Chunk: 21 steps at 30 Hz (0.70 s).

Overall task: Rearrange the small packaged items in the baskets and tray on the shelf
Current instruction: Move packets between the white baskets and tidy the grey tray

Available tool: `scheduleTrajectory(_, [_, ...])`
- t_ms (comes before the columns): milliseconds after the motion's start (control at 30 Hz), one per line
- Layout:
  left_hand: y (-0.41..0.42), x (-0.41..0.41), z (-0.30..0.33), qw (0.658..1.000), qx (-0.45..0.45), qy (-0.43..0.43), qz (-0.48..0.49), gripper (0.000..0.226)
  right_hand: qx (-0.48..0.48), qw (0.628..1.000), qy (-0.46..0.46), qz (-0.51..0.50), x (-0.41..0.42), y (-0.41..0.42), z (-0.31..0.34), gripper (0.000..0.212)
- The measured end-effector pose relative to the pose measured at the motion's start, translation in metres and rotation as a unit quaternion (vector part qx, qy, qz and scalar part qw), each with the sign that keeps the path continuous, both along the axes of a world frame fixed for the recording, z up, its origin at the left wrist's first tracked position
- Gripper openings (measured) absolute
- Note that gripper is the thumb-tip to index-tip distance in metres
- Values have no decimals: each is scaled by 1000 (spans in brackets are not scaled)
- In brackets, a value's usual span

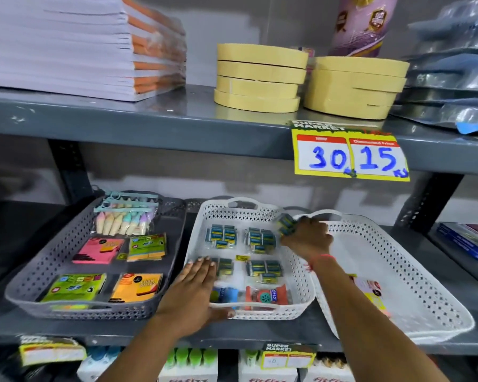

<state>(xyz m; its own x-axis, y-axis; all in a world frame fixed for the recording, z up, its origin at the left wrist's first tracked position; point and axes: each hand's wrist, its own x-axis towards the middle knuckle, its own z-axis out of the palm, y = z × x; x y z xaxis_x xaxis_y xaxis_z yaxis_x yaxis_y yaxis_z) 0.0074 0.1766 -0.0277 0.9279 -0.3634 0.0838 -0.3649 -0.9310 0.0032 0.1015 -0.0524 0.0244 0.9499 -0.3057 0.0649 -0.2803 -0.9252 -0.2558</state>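
A white perforated basket [202, 232] in the middle of the shelf holds several small packs of blue-and-yellow items [222, 235], plus an orange packet [267, 297] and a blue packet [226, 293] at its front. My left hand [196, 293] lies flat over the basket's front left corner, fingers spread, covering part of one pack. My right hand [307, 238] is at the basket's right rim, fingers closed on a small blue-and-yellow pack [286, 223] held above the rim. A tilted white tray [414, 271] on the right holds a colourful packet [370, 296].
A grey basket [25, 279] on the left holds sticky-note packs and a bag of pastel chalks. The shelf above carries stacked paper, masking tape rolls [260, 78] and a yellow price tag [349, 155]. Boxes stand on the shelf below.
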Motion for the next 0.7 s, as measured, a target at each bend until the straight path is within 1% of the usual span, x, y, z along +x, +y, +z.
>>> scheduleTrajectory(33, [6,-2,5,999,5,-32,7,123,-6,999,9,44,3,18,-2,73])
scheduleTrajectory(67, [13,-3,10,999,22,-24,30,110,-23,995,25,93,6,37,-6,72])
scheduleTrajectory(100, [20,-2,6,998,34,10,52,99,-40,989,45,135,7,53,-12,72])
scheduleTrajectory(167, [29,5,-9,997,61,17,44,93,-48,975,93,194,8,82,-25,71])
scheduleTrajectory(200, [32,11,-20,997,57,30,46,87,-49,968,121,215,8,93,-32,72])
scheduleTrajectory(267, [36,16,-33,998,41,24,45,74,-56,953,171,243,6,107,-44,71])
scheduleTrajectory(300, [34,17,-32,999,34,15,40,76,-55,949,187,248,7,110,-50,70])
scheduleTrajectory(333, [31,15,-27,999,37,4,41,84,-48,947,199,248,7,111,-54,69])
scheduleTrajectory(367, [30,15,-27,999,31,18,41,93,-34,946,205,248,8,111,-55,68])
scheduleTrajectory(400, [30,14,-24,998,31,15,43,96,-22,946,207,249,10,109,-56,69])
scheduleTrajectory(433, [30,12,-25,998,29,-1,47,95,-18,944,210,253,11,107,-55,70])
scheduleTrajectory(467, [30,11,-20,998,25,0,57,100,-15,942,212,258,13,105,-54,73])
scheduleTrajectory(533, [26,11,-16,999,9,-42,31,127,14,946,198,258,14,97,-52,80])
scheduleTrajectory(567, [24,9,-13,1000,3,-11,20,131,37,950,184,250,14,93,-50,80])
scheduleTrajectory(600, [19,10,-10,1000,-3,-11,0,129,56,957,159,237,14,86,-48,78])
scheduleTrajectory(667, [8,11,0,997,-3,-64,-35,126,62,972,87,208,12,74,-42,67])
scheduleTrajectory(700, [-6,12,3,997,-9,-55,-53,128,58,981,49,176,8,60,-37,60])
